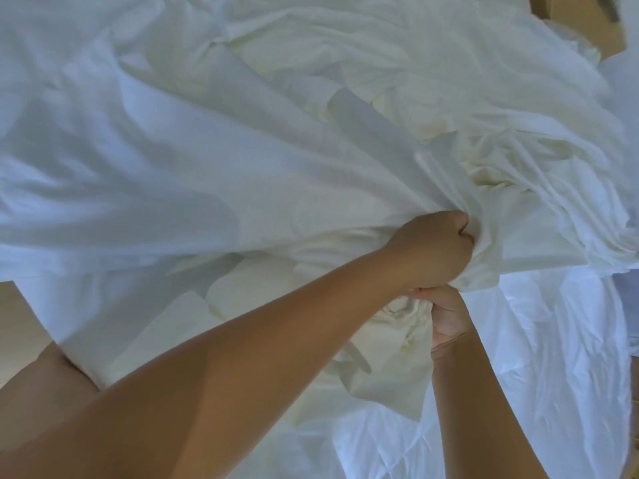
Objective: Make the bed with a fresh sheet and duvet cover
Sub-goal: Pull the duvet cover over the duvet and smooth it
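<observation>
Duvet cover (pixel 207 167) bunched in left hand (pixel 434 248) fist, arm reaching diagonally forward-right; its folds fan out leftward. Right hand (pixel 449 319) just below, clamped on cream duvet (pixel 397 330).

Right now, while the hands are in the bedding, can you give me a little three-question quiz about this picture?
1. True or false: the left hand lies flat and open on the white cover.
2. Pick one: the right hand is A) far away from the left hand, B) just below it in the picture, C) out of view.
3. What colour is the duvet bunched beside the right hand?

Key: 1 false, it grips a bunch of the white cover. 2 B. 3 cream.
</observation>
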### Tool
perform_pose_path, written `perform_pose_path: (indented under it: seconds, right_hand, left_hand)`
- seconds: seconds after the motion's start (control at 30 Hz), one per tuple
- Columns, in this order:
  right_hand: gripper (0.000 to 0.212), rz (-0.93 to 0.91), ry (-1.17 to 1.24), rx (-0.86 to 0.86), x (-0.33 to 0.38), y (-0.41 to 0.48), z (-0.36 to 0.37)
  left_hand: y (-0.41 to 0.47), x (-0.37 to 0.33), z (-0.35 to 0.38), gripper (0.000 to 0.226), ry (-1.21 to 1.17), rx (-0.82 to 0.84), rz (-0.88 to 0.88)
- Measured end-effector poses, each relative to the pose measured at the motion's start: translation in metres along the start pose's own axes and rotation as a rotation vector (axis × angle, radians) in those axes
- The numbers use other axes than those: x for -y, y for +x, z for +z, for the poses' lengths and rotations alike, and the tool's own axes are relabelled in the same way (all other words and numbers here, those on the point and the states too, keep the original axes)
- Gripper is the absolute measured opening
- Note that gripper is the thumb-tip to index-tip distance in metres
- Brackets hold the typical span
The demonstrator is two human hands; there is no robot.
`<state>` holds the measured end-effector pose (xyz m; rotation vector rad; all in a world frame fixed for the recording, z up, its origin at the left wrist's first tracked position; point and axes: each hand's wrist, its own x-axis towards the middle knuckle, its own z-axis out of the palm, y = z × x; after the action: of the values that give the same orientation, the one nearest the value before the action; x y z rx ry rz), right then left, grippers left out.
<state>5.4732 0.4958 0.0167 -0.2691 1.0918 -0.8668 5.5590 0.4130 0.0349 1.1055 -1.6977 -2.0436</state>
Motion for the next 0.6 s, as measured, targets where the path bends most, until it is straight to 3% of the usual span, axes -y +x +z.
perform_pose_path:
  seconds: [0.1,0.17,0.27,0.33,0.4,0.5,0.6]
  right_hand:
    - [0.044,-0.023,-0.015,0.002,-0.008,0.002,-0.001]
    - [0.043,-0.034,0.037,-0.011,-0.012,0.008,0.001]
    - [0.069,0.004,0.171,0.008,-0.007,0.012,0.003]
    - [0.065,0.01,0.178,0.061,-0.007,0.012,0.001]
    - [0.06,0.023,0.171,0.065,-0.007,0.013,-0.005]
    - [0.055,0.062,0.155,0.077,-0.006,0.011,-0.008]
    - [0.059,0.07,0.129,0.053,-0.009,0.009,-0.007]
  left_hand:
    - [-0.015,0.014,-0.011,0.018,-0.025,-0.023,-0.01]
    - [-0.029,0.032,-0.019,0.021,0.016,-0.191,-0.086]
    - [-0.051,0.06,-0.028,0.046,0.203,-0.402,-0.287]
    - [-0.054,0.072,-0.031,0.073,0.235,-0.343,-0.406]
    - [-0.047,0.076,-0.03,0.082,0.019,-0.297,-0.477]
    - [-0.025,0.073,-0.026,0.05,-0.331,-0.309,-0.499]
    - [-0.016,0.07,-0.025,0.032,-0.254,-0.336,-0.446]
